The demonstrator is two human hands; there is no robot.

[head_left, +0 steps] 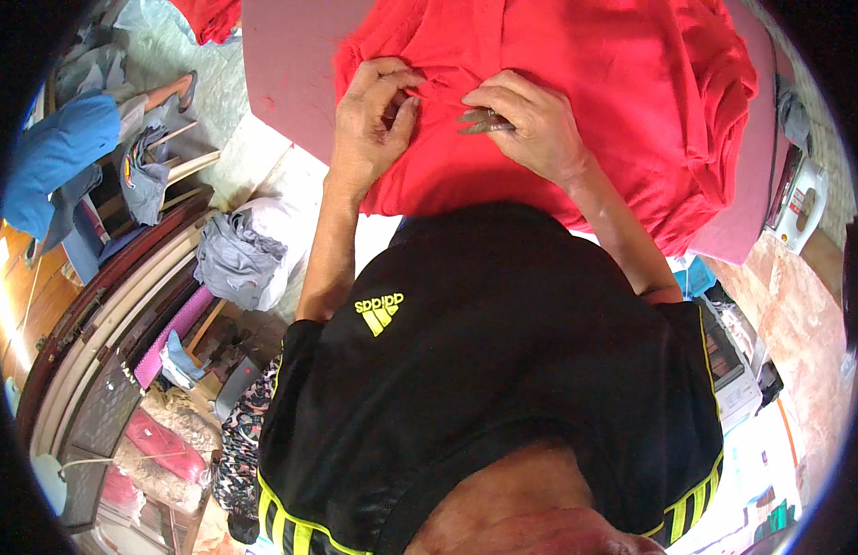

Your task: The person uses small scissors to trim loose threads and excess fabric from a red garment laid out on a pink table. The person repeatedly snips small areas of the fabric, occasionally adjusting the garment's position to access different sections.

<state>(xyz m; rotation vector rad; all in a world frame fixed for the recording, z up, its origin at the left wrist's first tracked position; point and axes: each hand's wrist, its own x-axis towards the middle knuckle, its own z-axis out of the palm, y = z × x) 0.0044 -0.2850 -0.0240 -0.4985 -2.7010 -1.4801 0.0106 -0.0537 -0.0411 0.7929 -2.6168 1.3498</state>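
A large red cloth (623, 102), gathered in folds, spreads in front of me and hangs over the near edge of the table. My left hand (375, 116) is closed on a fold of it near the far left, thumb and fingers pinched together. To its right, my right hand (533, 120) is curled with its fingertips on the cloth. Small dark metal thread snips (485, 121) sit in that hand, their tips pointing left toward my other hand. The palm hides the rest of the snips.
The cloth lies on a dull pink padded table (286, 83). A white and grey iron (801, 205) stands beyond its right side. At the left are a grey cloth bundle (244, 254), curved wooden rails (105, 305), and a person in blue (64, 153).
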